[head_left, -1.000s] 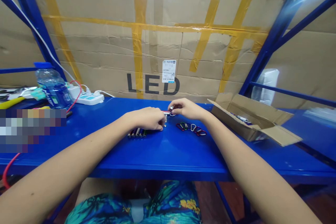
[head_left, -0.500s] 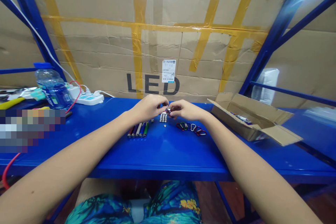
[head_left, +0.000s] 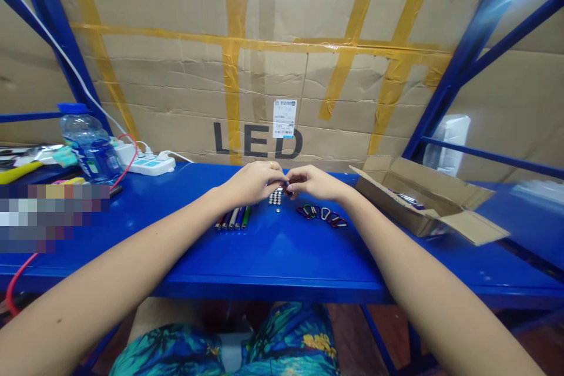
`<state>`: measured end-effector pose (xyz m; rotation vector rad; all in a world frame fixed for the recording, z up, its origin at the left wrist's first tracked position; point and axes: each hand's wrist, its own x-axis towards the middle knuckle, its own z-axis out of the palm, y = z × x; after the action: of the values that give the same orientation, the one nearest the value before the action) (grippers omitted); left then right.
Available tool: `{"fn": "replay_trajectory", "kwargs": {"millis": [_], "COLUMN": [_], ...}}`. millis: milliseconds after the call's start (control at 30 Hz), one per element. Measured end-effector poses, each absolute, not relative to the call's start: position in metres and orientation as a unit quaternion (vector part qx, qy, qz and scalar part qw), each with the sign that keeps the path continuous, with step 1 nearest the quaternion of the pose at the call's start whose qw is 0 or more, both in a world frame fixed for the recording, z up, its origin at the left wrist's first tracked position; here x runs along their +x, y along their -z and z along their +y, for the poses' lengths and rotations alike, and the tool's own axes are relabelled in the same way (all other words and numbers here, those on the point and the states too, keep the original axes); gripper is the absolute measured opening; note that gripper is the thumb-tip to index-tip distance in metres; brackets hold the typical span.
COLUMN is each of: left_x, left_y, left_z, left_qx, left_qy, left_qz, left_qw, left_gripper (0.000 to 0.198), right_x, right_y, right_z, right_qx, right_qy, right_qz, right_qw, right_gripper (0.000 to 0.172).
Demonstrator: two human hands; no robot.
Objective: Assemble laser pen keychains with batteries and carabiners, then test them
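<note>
My left hand (head_left: 261, 180) and my right hand (head_left: 314, 183) meet fingertip to fingertip just above the table. Pinched in the right fingers is a small dark-red, shiny piece (head_left: 288, 188), mostly covered, so its kind cannot be made out. The left thumb and fingers are closed against it; whatever they grip is hidden. Just below the hands, small silver button cells (head_left: 275, 197) lie in rows, with a single button cell (head_left: 278, 210) apart in front. Several slim coloured metal tubes (head_left: 232, 218) lie side by side under my left wrist. Coloured carabiners (head_left: 325, 213) form a row below my right hand.
An open cardboard box (head_left: 423, 217) with shiny items stands at the right. On the left are a blue-capped bottle (head_left: 90, 147), a white power strip (head_left: 152, 164) and a red cable (head_left: 17, 282). A large cardboard sheet (head_left: 185, 82) closes off the back of the blue table (head_left: 273, 264).
My left fingers have moved slightly right and closer to the right fingertips, over the small piece. The silver glint on that piece is now largely covered. The laid-out things have not moved.
</note>
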<state>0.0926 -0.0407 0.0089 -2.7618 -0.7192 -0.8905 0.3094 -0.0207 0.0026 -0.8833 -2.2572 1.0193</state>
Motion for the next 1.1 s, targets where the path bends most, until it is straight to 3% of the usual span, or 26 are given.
{"fn": "replay_trajectory", "kwargs": {"millis": [167, 433, 767, 1100], "left_x": [0.095, 0.100, 0.100, 0.094], "left_y": [-0.012, -0.003, -0.003, -0.009], "left_z": [-0.045, -0.054, -0.052, -0.055], "left_qx": [-0.889, -0.942, -0.945, -0.952], "left_qy": [0.306, 0.055, 0.099, 0.059], "left_qz": [-0.326, -0.325, -0.309, -0.299], "left_qw": [0.098, 0.066, 0.044, 0.010], "left_gripper": [0.020, 0.022, 0.012, 0.012], "right_x": [0.310, 0.310, 0.312, 0.314], "right_y": [-0.006, -0.007, -0.005, -0.004], "right_z": [-0.022, -0.021, -0.019, -0.017], "right_qx": [-0.326, -0.353, -0.354, -0.344], "right_qy": [-0.376, -0.350, -0.333, -0.329], "right_qz": [-0.823, -0.825, -0.837, -0.848], "right_qw": [0.273, 0.268, 0.252, 0.235], "right_gripper": [0.010, 0.010, 0.010, 0.011]}}
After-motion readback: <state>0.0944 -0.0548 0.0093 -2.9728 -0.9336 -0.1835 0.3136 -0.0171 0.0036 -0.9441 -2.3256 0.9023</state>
